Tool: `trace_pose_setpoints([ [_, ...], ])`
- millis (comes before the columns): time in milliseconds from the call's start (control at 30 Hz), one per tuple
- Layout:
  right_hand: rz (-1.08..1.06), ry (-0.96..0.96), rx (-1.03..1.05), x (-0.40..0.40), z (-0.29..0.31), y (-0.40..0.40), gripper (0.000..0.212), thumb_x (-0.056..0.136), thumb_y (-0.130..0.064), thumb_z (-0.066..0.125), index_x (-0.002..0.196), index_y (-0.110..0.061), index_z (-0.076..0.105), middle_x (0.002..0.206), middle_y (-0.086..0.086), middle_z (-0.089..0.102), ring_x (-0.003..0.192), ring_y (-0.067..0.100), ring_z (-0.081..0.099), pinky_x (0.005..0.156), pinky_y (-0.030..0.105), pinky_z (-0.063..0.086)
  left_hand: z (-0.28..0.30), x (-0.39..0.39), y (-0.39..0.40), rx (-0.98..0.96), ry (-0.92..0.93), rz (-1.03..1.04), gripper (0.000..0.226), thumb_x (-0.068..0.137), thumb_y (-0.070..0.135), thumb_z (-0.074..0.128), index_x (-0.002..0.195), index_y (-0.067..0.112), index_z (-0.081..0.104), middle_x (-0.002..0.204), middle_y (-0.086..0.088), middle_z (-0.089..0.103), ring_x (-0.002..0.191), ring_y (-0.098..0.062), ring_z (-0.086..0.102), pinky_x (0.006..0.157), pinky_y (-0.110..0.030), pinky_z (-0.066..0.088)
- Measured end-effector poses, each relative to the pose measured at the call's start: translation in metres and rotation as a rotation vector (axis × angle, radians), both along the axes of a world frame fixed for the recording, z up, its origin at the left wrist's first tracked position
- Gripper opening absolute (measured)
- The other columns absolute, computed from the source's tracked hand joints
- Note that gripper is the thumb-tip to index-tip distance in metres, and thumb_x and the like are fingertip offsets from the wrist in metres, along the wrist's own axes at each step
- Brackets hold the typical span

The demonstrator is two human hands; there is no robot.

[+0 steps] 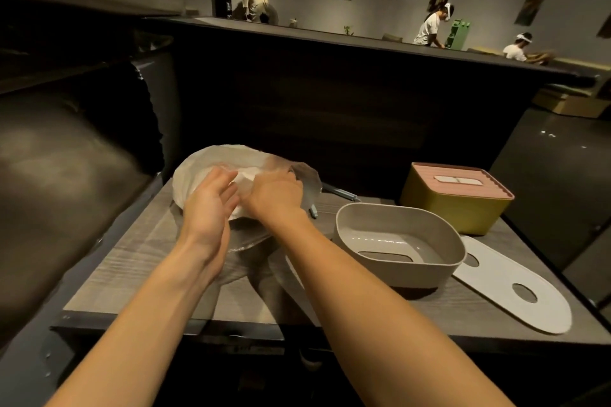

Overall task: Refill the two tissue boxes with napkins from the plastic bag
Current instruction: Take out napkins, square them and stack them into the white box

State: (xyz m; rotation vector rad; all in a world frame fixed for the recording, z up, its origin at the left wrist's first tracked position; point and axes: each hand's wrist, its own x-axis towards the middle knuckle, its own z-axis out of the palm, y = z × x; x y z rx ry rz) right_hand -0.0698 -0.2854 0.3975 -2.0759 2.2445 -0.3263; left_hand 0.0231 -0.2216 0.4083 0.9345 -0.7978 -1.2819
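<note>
Plastic bag (231, 172) of white napkins (246, 175) lies at the far left of the surface (132, 274). Left hand (208, 205) fingers loosely spread against the bag; right hand (274, 195) fingers curled, gripping it. Grey tissue box (400, 241) stands inverted and open alongside; its white base panel (515, 291) lies right. Yellow tissue box (456, 198) stands behind, lidded.

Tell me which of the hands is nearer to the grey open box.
Right. The right hand is on the plastic bag, just left of the grey open box; the left hand is farther left.
</note>
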Motion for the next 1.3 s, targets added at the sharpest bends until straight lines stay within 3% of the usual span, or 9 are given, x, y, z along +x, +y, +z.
trace_pose_setpoints([
  [167, 0.002, -0.268, -0.078, -0.007, 0.003, 0.003, 0.054, 0.102, -0.042, 0.054, 0.139, -0.002, 0.058, 0.143, 0.021, 0.054, 0.132, 0.034, 0.05, 0.104, 0.04, 0.042, -0.004, -0.002, 0.001, 0.006, -0.055, -0.021, 0.041, 0.105, 0.017, 0.048, 0.146, 0.008, 0.048, 0.137, -0.008, 0.061, 0.127, -0.018, 0.058, 0.109, -0.031, 0.043],
  [267, 0.029, -0.488, -0.049, -0.008, 0.001, 0.009, 0.055, 0.099, -0.032, 0.063, 0.143, -0.003, 0.05, 0.135, 0.019, 0.059, 0.125, 0.034, 0.055, 0.092, 0.035, 0.044, -0.005, -0.001, 0.008, 0.021, -0.068, 0.009, 0.013, 0.103, 0.016, 0.05, 0.105, 0.017, 0.063, 0.097, 0.0, 0.066, 0.087, -0.01, 0.062, 0.076, -0.024, 0.043],
  [333, 0.036, -0.666, -0.066, -0.014, -0.002, 0.017, 0.062, 0.097, -0.025, 0.067, 0.151, -0.007, 0.042, 0.134, 0.017, 0.059, 0.125, 0.032, 0.056, 0.087, 0.032, 0.043, -0.007, 0.001, 0.018, 0.03, -0.049, -0.036, 0.02, 0.103, 0.017, 0.049, 0.085, 0.018, 0.057, 0.077, 0.002, 0.056, 0.066, -0.009, 0.049, 0.063, -0.024, 0.037],
  [500, 0.078, -1.017, -0.136, -0.03, -0.003, 0.055, 0.065, 0.097, -0.021, 0.067, 0.155, -0.023, 0.038, 0.15, 0.004, 0.049, 0.133, 0.02, 0.052, 0.112, 0.042, 0.046, -0.023, -0.005, 0.054, 0.183, 0.016, -0.416, 0.013, 0.083, 0.016, 0.054, 0.071, 0.012, 0.052, 0.061, -0.006, 0.043, 0.049, -0.014, 0.035, 0.046, -0.025, 0.027],
  [600, 0.123, -1.155, -0.183, -0.039, -0.009, 0.094, 0.063, 0.097, -0.017, 0.062, 0.154, -0.033, 0.039, 0.124, 0.004, 0.071, 0.108, 0.02, 0.07, 0.099, 0.045, 0.057, -0.042, -0.016, 0.059, 0.263, 0.085, -0.47, 0.021, 0.072, 0.007, 0.043, 0.079, -0.001, 0.062, 0.073, -0.019, 0.058, 0.057, -0.023, 0.052, 0.056, -0.032, 0.04],
  [767, 0.132, -1.364, -0.29, -0.051, -0.026, 0.152, 0.066, 0.1, -0.008, 0.062, 0.151, -0.042, 0.039, 0.106, 0.008, 0.076, 0.098, 0.031, 0.073, 0.092, 0.057, 0.058, -0.049, -0.019, 0.056, 0.217, 0.272, -0.43, 0.053, 0.101, 0.018, 0.029, 0.107, -0.003, 0.078, 0.118, -0.028, 0.071, 0.107, -0.041, 0.07, 0.09, -0.05, 0.059],
  [900, 0.123, -1.357, -0.259, -0.054, -0.045, 0.161, 0.076, 0.096, -0.007, 0.064, 0.151, -0.049, 0.034, 0.097, 0.021, 0.07, 0.094, 0.045, 0.067, 0.087, 0.065, 0.055, -0.047, -0.007, 0.058, 0.222, 0.304, -0.529, 0.082, 0.098, 0.071, 0.036, 0.132, 0.003, 0.067, 0.13, -0.029, 0.065, 0.124, -0.045, 0.062, 0.106, -0.055, 0.046],
  [1100, 0.17, -1.132, -0.111, -0.057, -0.048, 0.153, 0.081, 0.099, -0.017, 0.065, 0.161, -0.041, 0.018, 0.102, -0.015, 0.076, 0.101, 0.009, 0.072, 0.099, 0.037, 0.056, -0.051, -0.01, 0.049, 0.241, 0.07, -0.484, 0.034, 0.1, 0.02, 0.056, 0.121, -0.003, 0.072, 0.122, -0.028, 0.07, 0.113, -0.04, 0.07, 0.1, -0.054, 0.054],
  [1300, 0.089, -0.716, -0.419, -0.049, -0.046, 0.144, 0.026, 0.103, -0.037, 0.06, 0.129, -0.037, 0.063, 0.105, -0.022, 0.066, 0.098, -0.003, 0.063, 0.082, 0.018, 0.052, -0.049, 0.012, 0.034, 0.273, 0.086, -0.428, 0.034, 0.1, 0.012, 0.056, 0.127, -0.006, 0.065, 0.126, -0.023, 0.07, 0.116, -0.036, 0.069, 0.099, -0.052, 0.056],
])
